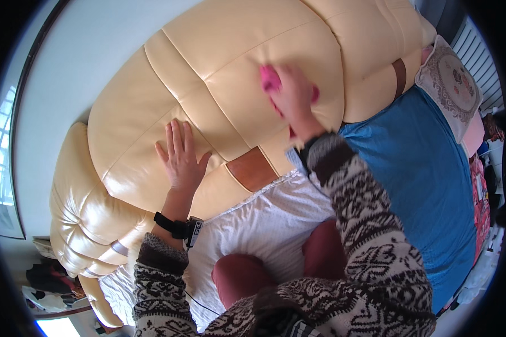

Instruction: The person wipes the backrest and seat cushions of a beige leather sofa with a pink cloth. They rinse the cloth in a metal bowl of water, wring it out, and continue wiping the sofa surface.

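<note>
My right hand (pixel 294 90) grips a bunched pink cloth (pixel 270 78) against the cream leather sofa backrest (pixel 240 46); both look blurred. Part of the cloth hangs out below the palm, and the rest is hidden under the fingers. Lower on the left, my left hand (pixel 182 158) presses flat on the same backrest, fingers spread and nothing in it. A brown leather inset (pixel 253 169) sits in the sofa between the two hands, near the seat. My knees rest on a white patterned sheet (pixel 253 219) that covers the seat.
A blue cloth cover (pixel 409 177) lies over the seat on the right. Beyond it a patterned cushion (pixel 451 84) leans near a white radiator (pixel 476 54). The tufted sofa armrest (pixel 80 223) rises at left, by the wall (pixel 88 46). A thin cable (pixel 202 302) trails over the sheet.
</note>
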The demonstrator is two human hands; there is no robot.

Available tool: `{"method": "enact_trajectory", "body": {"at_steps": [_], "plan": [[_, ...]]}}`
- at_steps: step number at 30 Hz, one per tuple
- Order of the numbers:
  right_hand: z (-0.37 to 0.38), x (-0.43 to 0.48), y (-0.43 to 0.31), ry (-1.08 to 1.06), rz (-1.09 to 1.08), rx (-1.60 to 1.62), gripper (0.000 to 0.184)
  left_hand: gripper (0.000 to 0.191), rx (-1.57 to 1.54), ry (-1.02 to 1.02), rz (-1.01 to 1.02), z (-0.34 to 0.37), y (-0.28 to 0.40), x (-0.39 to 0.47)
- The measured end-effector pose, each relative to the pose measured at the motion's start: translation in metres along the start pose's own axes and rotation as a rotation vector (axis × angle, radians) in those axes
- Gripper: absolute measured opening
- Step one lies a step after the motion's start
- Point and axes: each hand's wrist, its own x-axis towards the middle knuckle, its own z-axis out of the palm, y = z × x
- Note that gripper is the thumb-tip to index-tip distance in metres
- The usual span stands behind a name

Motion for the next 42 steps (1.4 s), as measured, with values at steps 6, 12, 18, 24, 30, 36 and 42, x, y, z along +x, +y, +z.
{"method": "enact_trajectory", "body": {"at_steps": [6,12,18,24,30,36,42], "plan": [[-0.02,-0.134,0.013,-0.339,0.37,0.033,0.037,0.095,-0.004,0.028,0.004,0.0,0.0,0.001],[-0.003,0.0,0.017,0.067,0.125,0.106,0.036,0.096,-0.008,0.016,-0.003,0.001,-0.001,0.002],[-0.017,-0.109,-0.008,-0.451,0.134,-0.061,0.038,0.096,0.0,0.011,-0.02,0.001,0.001,-0.001],[-0.028,-0.019,0.003,-0.161,0.134,0.099,0.027,0.095,-0.008,0.02,-0.01,0.0,0.0,-0.001],[-0.024,-0.003,-0.006,-0.234,0.057,-0.116,0.038,0.095,-0.025,0.014,-0.017,0.002,-0.001,-0.002],[-0.025,-0.113,0.033,-0.43,0.168,-0.075,0.037,0.096,-0.028,-0.003,-0.01,-0.001,0.0,-0.004],[-0.022,-0.024,0.013,-0.025,0.082,0.113,0.039,0.096,-0.021,0.016,-0.017,0.002,-0.002,-0.004]]}}
